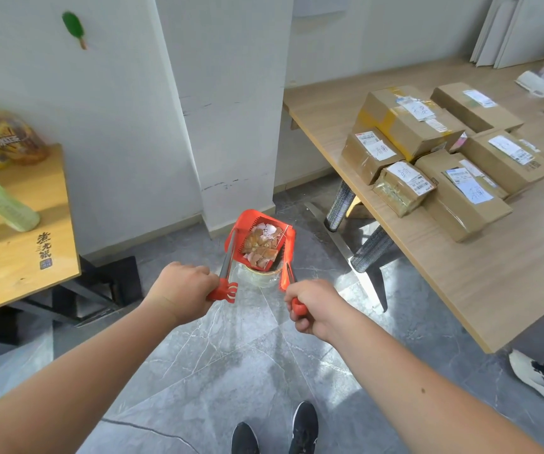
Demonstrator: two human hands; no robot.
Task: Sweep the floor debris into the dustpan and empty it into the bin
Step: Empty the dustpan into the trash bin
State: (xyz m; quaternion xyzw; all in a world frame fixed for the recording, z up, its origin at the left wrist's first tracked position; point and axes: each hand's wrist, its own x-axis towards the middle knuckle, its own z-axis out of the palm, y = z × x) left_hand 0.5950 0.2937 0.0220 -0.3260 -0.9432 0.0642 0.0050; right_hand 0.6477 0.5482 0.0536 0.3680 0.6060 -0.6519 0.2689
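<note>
The dustpan [260,239] is hanging just beyond both hands, straight ahead of them and lower, loaded with a heap of torn brown and white paper scraps [261,245] too many to count. Its long axis is running away from the person, tipping down toward the far end. The left hand [183,291] is closing around the red end of a metal handle [225,268] that reaches to the pan's left side; the right hand [310,308] is gripping a second red handle [287,276] that leads to the pan's right edge, so two handles are being held, one per hand, and neither hand is clearly nearer. Directly under the pan's near lip, between it and the hands, one bin [259,276] with a clear liner is sitting on the grey floor [231,355]. Judging by this, the scraps still need tipping toward the hands to fall in.
</note>
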